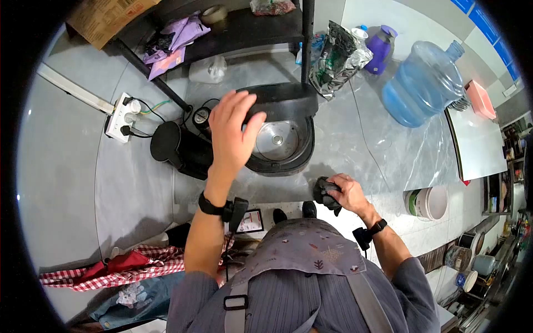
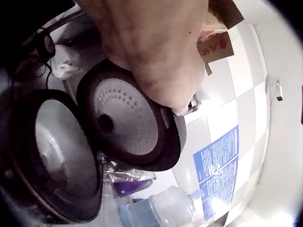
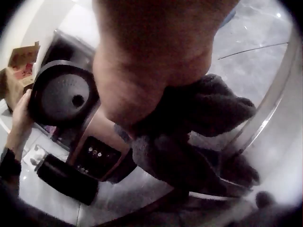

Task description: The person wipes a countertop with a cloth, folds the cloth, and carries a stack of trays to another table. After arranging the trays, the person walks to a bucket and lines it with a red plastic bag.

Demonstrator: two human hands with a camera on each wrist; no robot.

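A black rice cooker (image 1: 277,169) stands on the grey marbled counter with its lid (image 1: 288,101) raised. Inside its metal well (image 1: 290,145) a small round centre piece shows. My left hand (image 1: 233,130) is at the left edge of that lid, fingers extended and thumb spread. The left wrist view shows the lid's pale, perforated inner face (image 2: 135,125) beneath the hand. Near the counter's front edge, my right hand (image 1: 351,194) grips a crumpled dark cloth (image 1: 326,195). Folds of the cloth (image 3: 180,161) hang below the fingers in the right wrist view.
Left of the cooker are a black appliance (image 1: 186,152) and a white power strip (image 1: 120,119) with plugged cables. A black shelf (image 1: 244,30) rises behind. Toward the right stand a silver foil bag (image 1: 340,58), a purple jug (image 1: 381,51) and a large blue water bottle (image 1: 422,83).
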